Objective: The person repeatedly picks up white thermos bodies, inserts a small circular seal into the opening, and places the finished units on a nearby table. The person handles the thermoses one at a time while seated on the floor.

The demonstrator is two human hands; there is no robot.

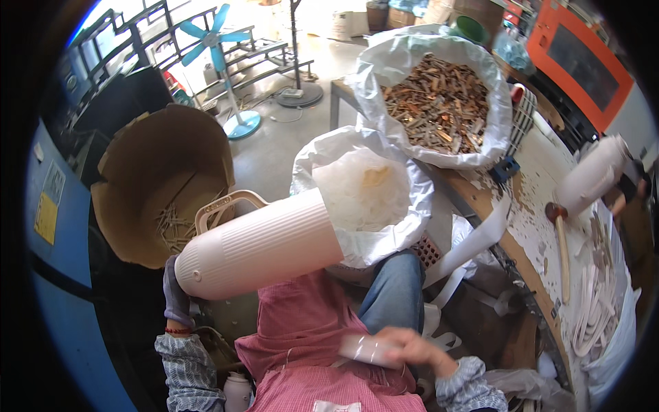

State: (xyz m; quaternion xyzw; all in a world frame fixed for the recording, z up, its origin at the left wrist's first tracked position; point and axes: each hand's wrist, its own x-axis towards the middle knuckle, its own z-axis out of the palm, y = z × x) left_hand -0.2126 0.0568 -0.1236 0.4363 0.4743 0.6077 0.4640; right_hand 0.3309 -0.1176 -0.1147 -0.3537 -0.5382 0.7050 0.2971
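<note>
A pale pink ribbed thermos jug (pixel 268 244) with a loop handle lies tilted across the space before me, one end toward the sack of clear plastic. My left hand (pixel 177 295), in a grey glove, grips its lower left end; the jug hides most of the fingers. Low on the right, above my pink apron (pixel 302 323), my bare right hand (pixel 415 349) is closed around a pale, shiny flat piece (pixel 367 349). Motion smears that piece, so its kind cannot be made out.
A white sack of clear plastic (pixel 364 192) stands ahead, and a sack of brown scraps (pixel 439 103) behind it. At left is a brown drum (pixel 165 185) with thin sticks. The worn workbench (pixel 528 226) at right bears a mallet (pixel 561 254), another jug (pixel 594 175) and pale strips (pixel 597 309).
</note>
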